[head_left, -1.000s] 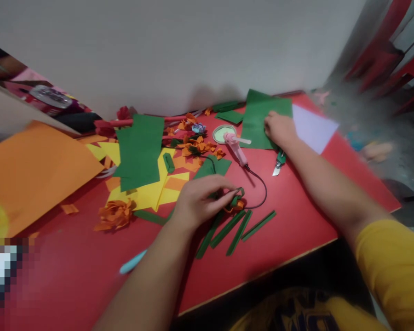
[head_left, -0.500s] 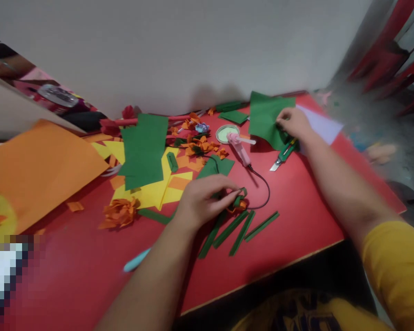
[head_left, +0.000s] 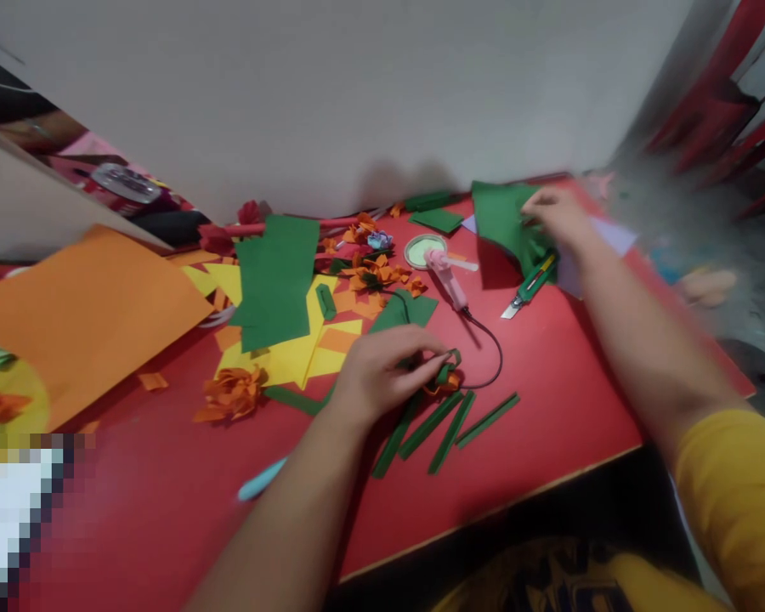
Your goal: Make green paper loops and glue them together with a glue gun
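My left hand [head_left: 382, 374] rests on the red table [head_left: 548, 382], its fingers pinched on a small green and orange paper flower stem [head_left: 444, 374]. Several green paper strips [head_left: 450, 421] lie just below it. My right hand [head_left: 558, 217] is at the far right of the table, gripping a green paper sheet [head_left: 503, 223] whose edge is lifted off the surface. A green utility knife [head_left: 529, 285] with its blade out lies just under that hand. A white sheet [head_left: 603, 234] lies beneath the green one.
A pink glue gun [head_left: 446, 276] with a black cord lies mid-table beside a round green lid [head_left: 421, 249]. Green [head_left: 277, 280], yellow [head_left: 280, 353] and orange paper [head_left: 82, 306], orange paper flowers [head_left: 229, 393] and a light blue pen [head_left: 261, 480] fill the left. Red chairs [head_left: 720, 93] stand at right.
My right hand has gone from pressing flat on the green sheet to gripping it and lifting its edge, uncovering the knife. My left hand has stayed put.
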`<state>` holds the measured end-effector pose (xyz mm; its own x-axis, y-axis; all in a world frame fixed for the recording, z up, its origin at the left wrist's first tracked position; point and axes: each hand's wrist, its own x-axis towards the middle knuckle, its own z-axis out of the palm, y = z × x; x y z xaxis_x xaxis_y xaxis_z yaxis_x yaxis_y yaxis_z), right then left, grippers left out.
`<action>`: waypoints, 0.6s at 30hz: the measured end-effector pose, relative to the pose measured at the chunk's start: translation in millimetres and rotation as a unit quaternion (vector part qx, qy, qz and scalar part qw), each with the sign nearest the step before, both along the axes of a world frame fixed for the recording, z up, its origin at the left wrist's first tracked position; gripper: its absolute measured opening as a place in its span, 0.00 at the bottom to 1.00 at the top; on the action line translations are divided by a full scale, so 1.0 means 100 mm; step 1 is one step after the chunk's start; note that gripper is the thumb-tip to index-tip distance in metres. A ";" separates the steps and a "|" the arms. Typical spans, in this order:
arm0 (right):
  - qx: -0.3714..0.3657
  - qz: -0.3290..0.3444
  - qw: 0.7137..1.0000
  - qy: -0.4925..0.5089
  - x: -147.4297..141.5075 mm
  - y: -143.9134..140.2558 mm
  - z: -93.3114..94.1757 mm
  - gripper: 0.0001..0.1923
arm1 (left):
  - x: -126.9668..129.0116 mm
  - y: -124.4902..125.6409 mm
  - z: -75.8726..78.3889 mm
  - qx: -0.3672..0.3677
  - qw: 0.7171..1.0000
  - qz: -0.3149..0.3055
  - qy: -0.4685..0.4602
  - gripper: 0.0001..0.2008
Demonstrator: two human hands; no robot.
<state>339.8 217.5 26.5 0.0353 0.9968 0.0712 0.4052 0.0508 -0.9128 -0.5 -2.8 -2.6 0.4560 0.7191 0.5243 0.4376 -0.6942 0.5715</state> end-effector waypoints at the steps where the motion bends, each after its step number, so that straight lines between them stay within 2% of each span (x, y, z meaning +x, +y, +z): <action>1: 0.042 -0.003 0.998 -0.036 -0.01 0.00 0.01 0.06 | 0.00 0.00 0.00 0.000 1.000 0.000 0.000 0.02; 3: 0.106 0.008 0.989 -0.105 -0.02 -0.03 0.03 0.05 | 0.00 0.00 0.00 0.000 1.000 -0.002 0.000 0.02; 5: 0.139 0.032 0.977 -0.156 -0.02 -0.09 0.05 0.04 | 0.01 0.00 0.02 0.002 1.000 -0.005 0.002 0.03; 8: 0.177 0.048 0.968 -0.170 -0.01 -0.17 0.09 0.05 | 0.02 0.00 0.04 0.010 1.000 -0.003 0.005 0.03; 10: 0.183 0.045 0.964 -0.187 0.00 -0.19 0.11 0.06 | 0.03 0.00 0.05 0.015 1.000 -0.002 0.006 0.03; 12: 0.161 0.061 0.954 -0.244 0.04 -0.18 0.10 0.07 | 0.04 0.00 0.05 0.017 1.000 -0.004 0.009 0.03; 14: 0.153 0.086 0.937 -0.301 0.12 -0.20 0.10 0.12 | 0.05 0.00 0.05 0.017 1.000 -0.007 0.011 0.04; 18: 0.213 0.132 0.904 -0.346 0.37 -0.44 0.07 0.30 | 0.04 0.00 0.04 0.013 1.000 -0.002 0.008 0.03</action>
